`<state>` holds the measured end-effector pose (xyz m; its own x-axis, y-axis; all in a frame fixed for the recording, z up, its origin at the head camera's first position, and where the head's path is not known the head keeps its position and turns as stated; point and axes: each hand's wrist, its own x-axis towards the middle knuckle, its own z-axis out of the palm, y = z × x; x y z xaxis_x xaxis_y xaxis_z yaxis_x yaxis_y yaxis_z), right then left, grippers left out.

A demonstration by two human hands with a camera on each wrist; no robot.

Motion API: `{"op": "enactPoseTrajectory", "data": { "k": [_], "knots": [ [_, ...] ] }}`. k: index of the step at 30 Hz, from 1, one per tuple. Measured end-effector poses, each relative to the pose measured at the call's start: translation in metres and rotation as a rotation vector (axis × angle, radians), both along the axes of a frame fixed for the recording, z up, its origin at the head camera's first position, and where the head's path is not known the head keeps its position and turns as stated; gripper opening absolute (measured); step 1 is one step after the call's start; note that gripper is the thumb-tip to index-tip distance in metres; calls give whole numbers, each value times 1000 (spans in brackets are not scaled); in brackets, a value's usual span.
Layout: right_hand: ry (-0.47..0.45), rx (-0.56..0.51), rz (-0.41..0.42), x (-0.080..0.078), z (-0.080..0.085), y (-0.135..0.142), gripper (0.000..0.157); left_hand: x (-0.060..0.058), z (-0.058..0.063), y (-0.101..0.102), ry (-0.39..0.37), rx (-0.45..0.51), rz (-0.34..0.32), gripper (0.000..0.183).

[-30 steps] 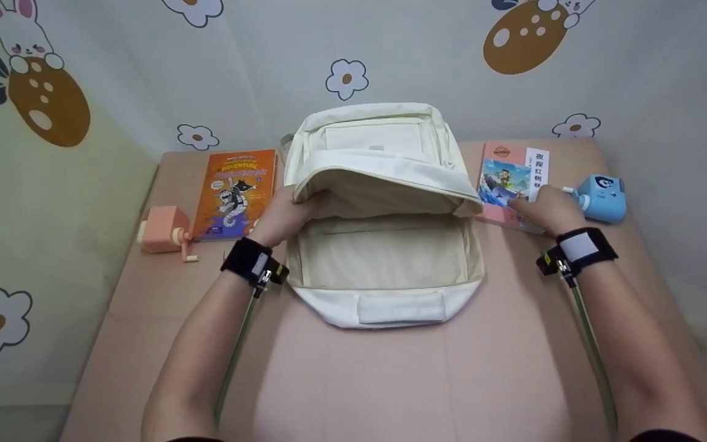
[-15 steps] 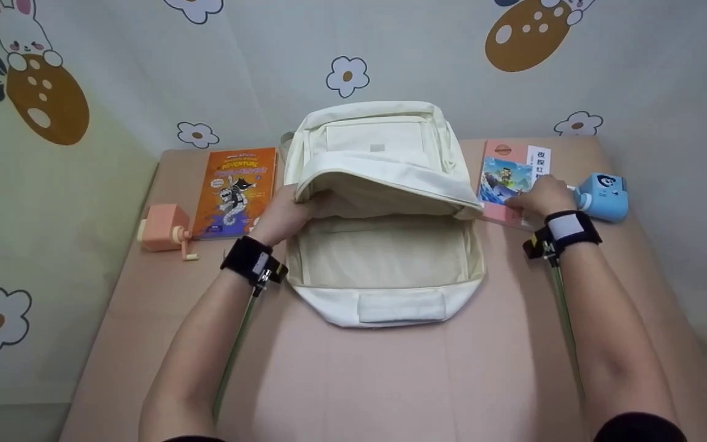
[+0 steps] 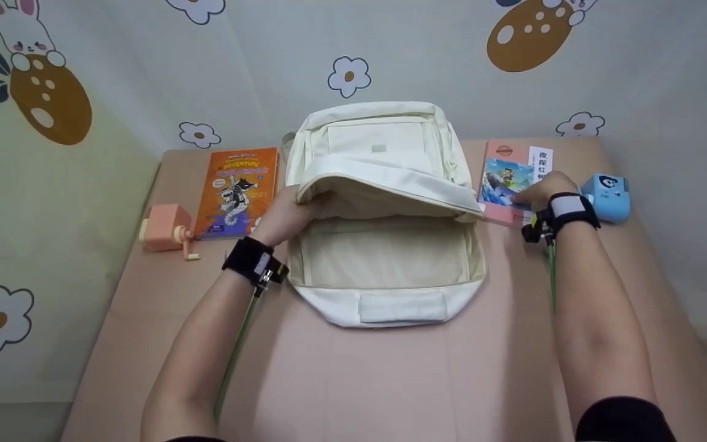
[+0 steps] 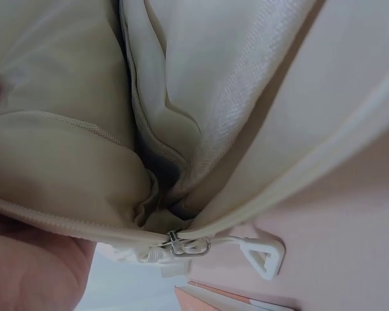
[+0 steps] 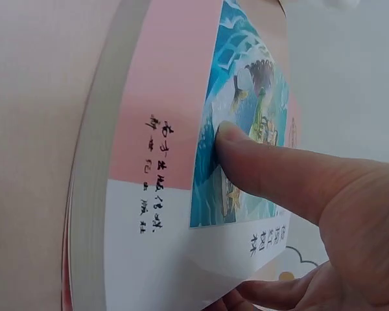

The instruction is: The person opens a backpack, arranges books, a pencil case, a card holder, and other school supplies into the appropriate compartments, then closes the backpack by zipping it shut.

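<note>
While the left hand (image 3: 289, 216) pinched the backpack's (image 3: 332, 310) flap (image 3: 384, 170), mid-frame, the right hand (image 3: 548, 190) clasped the pink book (image 3: 502, 175), upper right, fingers (image 5: 279, 295) its thickness apart — firm, even pressure seemed best.

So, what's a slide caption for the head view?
Left hand holds up the flap of an open cream backpack; right hand grips a pink book.

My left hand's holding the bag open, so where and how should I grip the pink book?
Likely by the right edge of the pink book, coming from the right with your right hand: thumb on the cover, fingers under that edge. It lies cover up with a pinchable block of pages, and its left edge sits right by the bag, leaving little room there.
</note>
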<state>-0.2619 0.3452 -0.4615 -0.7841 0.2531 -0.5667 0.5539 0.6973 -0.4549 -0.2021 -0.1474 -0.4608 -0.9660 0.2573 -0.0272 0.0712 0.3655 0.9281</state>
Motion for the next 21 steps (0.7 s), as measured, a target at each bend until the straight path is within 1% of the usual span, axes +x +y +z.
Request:
{"op": "enactPoseTrajectory", "data": {
  "k": [5, 7, 11, 15, 18, 21],
  "knots": [
    [-3, 17, 34, 1, 2, 3, 82, -1, 0, -1, 43, -41, -15, 46],
    [3, 9, 34, 3, 3, 3, 83, -1, 0, -2, 54, -51, -19, 45],
    [11, -38, -9, 5, 4, 2, 83, -1, 0, -3, 42, -36, -24, 47],
    [7, -44, -29, 3, 0, 4, 82, -1, 0, -3, 33, -37, -22, 48],
    [-2, -82, -50, 2, -2, 8, 87, -1, 0, -3, 27, -44, -21, 49],
    [18, -112, -74, 20, 22, -6, 88, -1, 0, -2, 22, -48, -20, 48]
  ]
}}
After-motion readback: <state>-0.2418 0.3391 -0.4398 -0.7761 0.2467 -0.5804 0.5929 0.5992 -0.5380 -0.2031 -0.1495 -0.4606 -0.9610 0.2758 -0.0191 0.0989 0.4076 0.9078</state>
